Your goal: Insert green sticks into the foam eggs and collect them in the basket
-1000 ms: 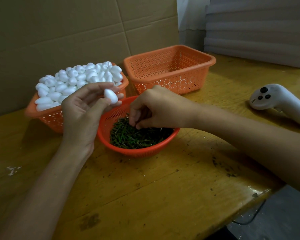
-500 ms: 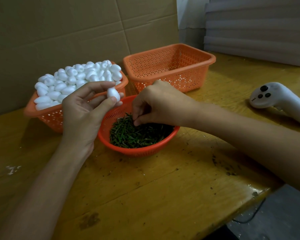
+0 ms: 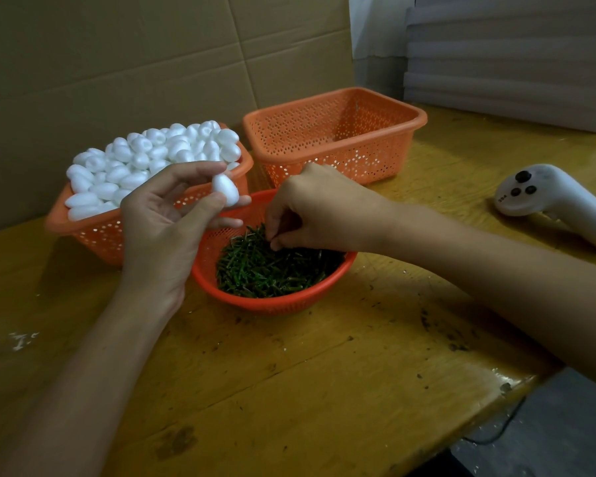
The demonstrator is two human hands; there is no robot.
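Left hand pinches one foam egg between thumb and fingertips, raised at 10 o'clock above the stick bowl. I judge it is held ready for insertion. Right hand is apart, fingertips bunched in the green sticks; stick caught? Cannot tell. Collecting basket at 12 o'clock, within reach.

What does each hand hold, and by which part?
The left hand pinches a foam egg by its sides. The right hand digs in the green sticks; whether it grips one cannot be told.
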